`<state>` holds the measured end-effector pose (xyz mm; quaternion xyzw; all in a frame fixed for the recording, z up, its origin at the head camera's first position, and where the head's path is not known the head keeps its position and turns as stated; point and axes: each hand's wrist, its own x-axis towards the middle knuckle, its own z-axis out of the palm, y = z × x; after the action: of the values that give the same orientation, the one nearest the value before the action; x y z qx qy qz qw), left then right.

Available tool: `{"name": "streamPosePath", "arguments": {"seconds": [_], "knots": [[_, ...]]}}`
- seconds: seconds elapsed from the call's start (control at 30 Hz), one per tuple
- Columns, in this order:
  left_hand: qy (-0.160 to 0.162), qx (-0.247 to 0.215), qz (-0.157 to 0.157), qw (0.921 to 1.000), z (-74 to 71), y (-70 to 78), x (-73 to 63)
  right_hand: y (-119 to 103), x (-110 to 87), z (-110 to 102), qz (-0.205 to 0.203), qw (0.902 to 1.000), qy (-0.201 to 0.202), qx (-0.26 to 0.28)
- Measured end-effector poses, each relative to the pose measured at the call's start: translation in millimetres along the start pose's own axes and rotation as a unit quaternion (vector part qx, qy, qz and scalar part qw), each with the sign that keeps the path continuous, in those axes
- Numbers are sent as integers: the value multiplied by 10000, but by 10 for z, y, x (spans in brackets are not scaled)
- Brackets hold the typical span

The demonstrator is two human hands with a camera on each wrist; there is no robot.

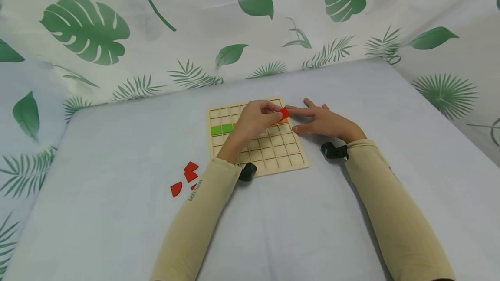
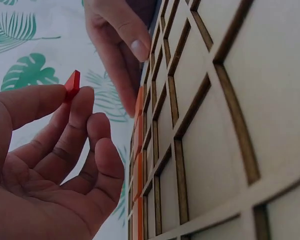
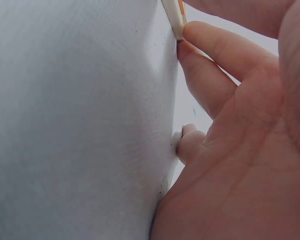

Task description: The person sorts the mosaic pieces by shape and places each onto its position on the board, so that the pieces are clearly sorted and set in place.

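Note:
My left hand [image 1: 251,120] pinches a small flat red piece [image 1: 284,114] between thumb and fingertips, over the right side of a wooden grid board [image 1: 277,159]. In the left wrist view that red piece [image 2: 73,86] is tilted and held apart from the board. Green tiles [image 1: 222,129] fill the left end of one row, and orange tiles [image 2: 138,170] continue along it, partly hidden by the left hand in the head view. With fingers extended, my right hand [image 1: 326,122] rests on the table, its fingertips touching the board's right edge.
Several loose red pieces [image 1: 176,189], some with a curved side, lie on the white-covered table [image 1: 109,220] left of the board; the left sleeve partly covers one. A leaf-patterned cloth [image 1: 156,51] hangs behind the table.

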<state>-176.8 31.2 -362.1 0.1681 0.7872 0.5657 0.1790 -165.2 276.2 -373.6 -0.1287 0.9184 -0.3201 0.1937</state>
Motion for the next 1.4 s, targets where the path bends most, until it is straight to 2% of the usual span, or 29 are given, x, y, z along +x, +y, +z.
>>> {"name": "streamPosePath", "arguments": {"seconds": [0.13, 0.33, 0.67, 0.97, 1.4], "knots": [[67, 298, -54, 9995, 0, -25, 17, -12, -3, -4, -66, 10000, -4, -57], [-27, 738, -12, 9973, 16, -45, 38, -13, -16, -11, -66, 9999, -4, -104], [-71, 1390, -22, 9903, 82, -17, 66, -11, 0, -17, -91, 9999, 28, -103], [95, 1734, -102, 9848, 171, 7, 49, -21, -4, -17, -89, 9999, 37, -122], [240, 1998, 163, 9794, 237, -20, 36, -25, -1, 4, -74, 9999, 23, -73]]}}
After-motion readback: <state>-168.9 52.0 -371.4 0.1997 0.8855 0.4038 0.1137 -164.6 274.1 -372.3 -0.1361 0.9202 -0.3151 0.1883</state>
